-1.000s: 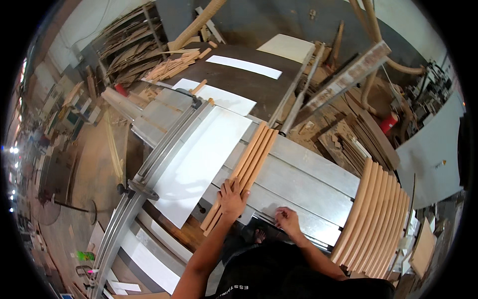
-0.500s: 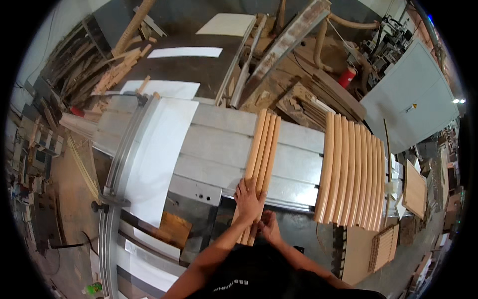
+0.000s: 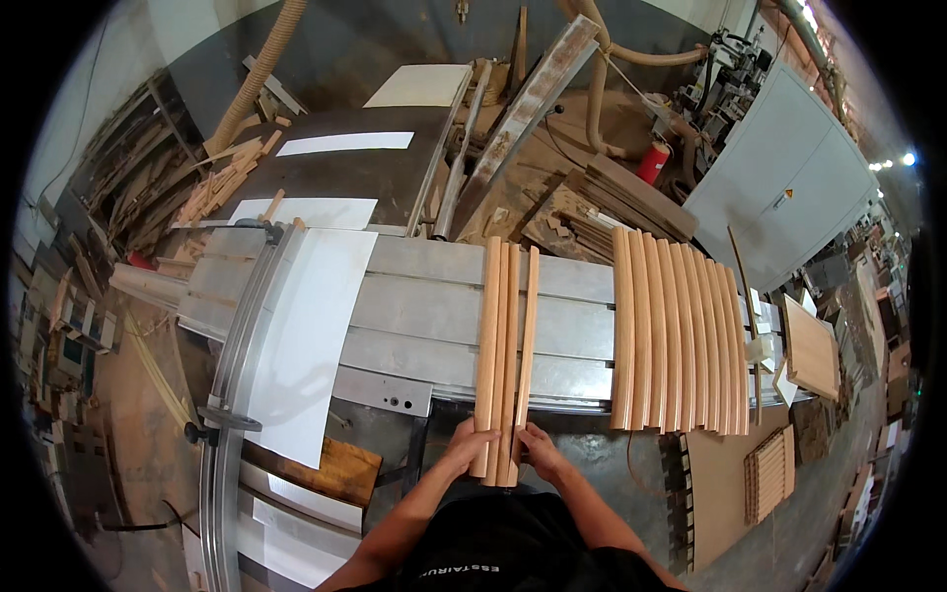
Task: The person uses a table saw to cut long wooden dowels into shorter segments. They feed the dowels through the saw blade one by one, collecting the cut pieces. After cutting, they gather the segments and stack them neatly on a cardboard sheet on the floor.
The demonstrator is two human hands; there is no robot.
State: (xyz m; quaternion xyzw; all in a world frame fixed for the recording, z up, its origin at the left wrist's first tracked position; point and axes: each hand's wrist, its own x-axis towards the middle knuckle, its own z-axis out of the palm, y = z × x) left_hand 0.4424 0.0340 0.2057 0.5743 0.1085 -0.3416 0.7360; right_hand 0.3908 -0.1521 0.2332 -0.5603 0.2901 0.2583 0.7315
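Several long, rounded wooden strips [image 3: 488,345] lie side by side across the metal table, their near ends reaching past its front edge toward me. At the left side of these ends, my left hand [image 3: 469,446] is closed on the strips, with its thumb lying over the top. My right hand [image 3: 540,452] pinches the near end of the rightmost strip [image 3: 527,335]. That strip stands slightly apart from the others at its far end. The fingers under the wood are partly hidden.
To the right, a row of similar wooden strips [image 3: 681,335] lies on the slotted metal table [image 3: 414,306]. A metal rail [image 3: 247,335] and a white panel [image 3: 301,345] stand to the left. More strips [image 3: 767,476] are stacked low at the right, and a grey cabinet [image 3: 774,178] stands behind.
My left hand has come off the top of the strips to their near left side. The rightmost strip has separated from the group, and my right hand now holds its near end.
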